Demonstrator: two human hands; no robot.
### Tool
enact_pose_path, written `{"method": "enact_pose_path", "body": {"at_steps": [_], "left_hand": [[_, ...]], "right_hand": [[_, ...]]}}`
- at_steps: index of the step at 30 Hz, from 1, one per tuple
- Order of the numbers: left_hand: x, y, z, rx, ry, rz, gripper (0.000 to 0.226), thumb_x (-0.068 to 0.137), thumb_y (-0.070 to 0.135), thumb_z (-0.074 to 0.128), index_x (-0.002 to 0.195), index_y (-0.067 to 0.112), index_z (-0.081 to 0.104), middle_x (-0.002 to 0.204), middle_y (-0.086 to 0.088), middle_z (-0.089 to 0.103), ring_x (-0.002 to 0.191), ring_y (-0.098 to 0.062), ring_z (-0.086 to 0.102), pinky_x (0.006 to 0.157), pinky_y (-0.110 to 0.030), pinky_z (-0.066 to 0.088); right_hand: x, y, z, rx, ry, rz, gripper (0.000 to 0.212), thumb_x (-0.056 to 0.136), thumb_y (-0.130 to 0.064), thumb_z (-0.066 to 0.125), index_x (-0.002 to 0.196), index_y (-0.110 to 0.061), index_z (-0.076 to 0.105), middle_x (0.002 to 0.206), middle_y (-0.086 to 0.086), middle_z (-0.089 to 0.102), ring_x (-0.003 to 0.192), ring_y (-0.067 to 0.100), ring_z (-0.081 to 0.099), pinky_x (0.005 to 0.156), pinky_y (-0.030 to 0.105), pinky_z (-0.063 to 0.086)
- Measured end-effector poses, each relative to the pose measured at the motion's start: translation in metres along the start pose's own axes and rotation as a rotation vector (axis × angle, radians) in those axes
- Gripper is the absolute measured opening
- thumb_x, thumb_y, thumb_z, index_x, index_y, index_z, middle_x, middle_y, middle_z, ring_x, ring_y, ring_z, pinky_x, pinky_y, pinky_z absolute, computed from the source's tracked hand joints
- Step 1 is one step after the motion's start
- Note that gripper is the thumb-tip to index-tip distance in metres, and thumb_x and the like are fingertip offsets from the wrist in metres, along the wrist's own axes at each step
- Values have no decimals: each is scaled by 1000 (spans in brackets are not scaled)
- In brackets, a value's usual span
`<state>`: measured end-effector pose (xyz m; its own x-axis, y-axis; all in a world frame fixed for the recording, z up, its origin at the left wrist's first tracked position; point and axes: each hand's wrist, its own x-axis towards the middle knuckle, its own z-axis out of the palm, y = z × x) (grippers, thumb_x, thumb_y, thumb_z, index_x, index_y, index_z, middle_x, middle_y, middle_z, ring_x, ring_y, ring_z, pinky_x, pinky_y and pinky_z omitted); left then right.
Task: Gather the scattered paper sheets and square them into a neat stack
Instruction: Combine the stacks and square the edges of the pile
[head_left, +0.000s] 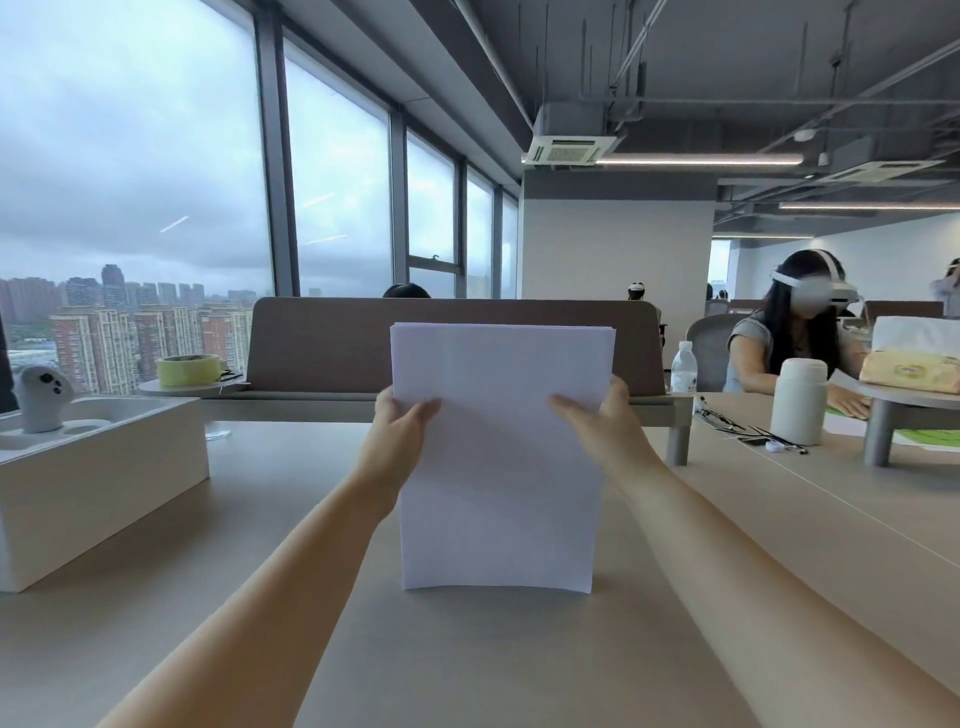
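Observation:
A stack of white paper sheets (501, 467) stands upright on its bottom edge on the beige table (493, 665), straight ahead of me. My left hand (402, 423) grips the stack's left edge, thumb on the near face. My right hand (597, 418) grips the right edge in the same way. The top edges of the sheets lie almost level, with a few slightly offset. I see no loose sheets elsewhere on the table.
A white open box (98, 483) holding a controller (39, 397) sits at the left. A brown divider panel (452, 345) runs behind the paper. At the right stand a white flask (798, 400), a water bottle (684, 369) and a seated person (795, 332) wearing a headset.

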<state>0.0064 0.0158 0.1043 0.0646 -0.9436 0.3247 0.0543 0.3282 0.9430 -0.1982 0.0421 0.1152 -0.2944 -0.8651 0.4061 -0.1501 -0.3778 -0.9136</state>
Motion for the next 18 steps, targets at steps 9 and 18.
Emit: {"method": "enact_pose_path", "body": {"at_steps": [9, 18], "left_hand": [[7, 1, 9, -28, 59, 96, 25, 97, 15, 47, 117, 27, 38, 105, 1, 58, 92, -18, 60, 85, -39, 50], [-1, -12, 9, 79, 8, 164, 41, 91, 0, 43, 101, 38, 51, 117, 1, 60, 100, -13, 60, 79, -24, 49]], "right_hand": [[4, -1, 5, 14, 104, -107, 26, 90, -13, 59, 113, -16, 50, 97, -2, 63, 88, 18, 61, 80, 31, 47], [-1, 31, -1, 95, 32, 37, 40, 86, -8, 62, 120, -18, 43, 104, 2, 63, 91, 19, 62, 82, 35, 49]]}}
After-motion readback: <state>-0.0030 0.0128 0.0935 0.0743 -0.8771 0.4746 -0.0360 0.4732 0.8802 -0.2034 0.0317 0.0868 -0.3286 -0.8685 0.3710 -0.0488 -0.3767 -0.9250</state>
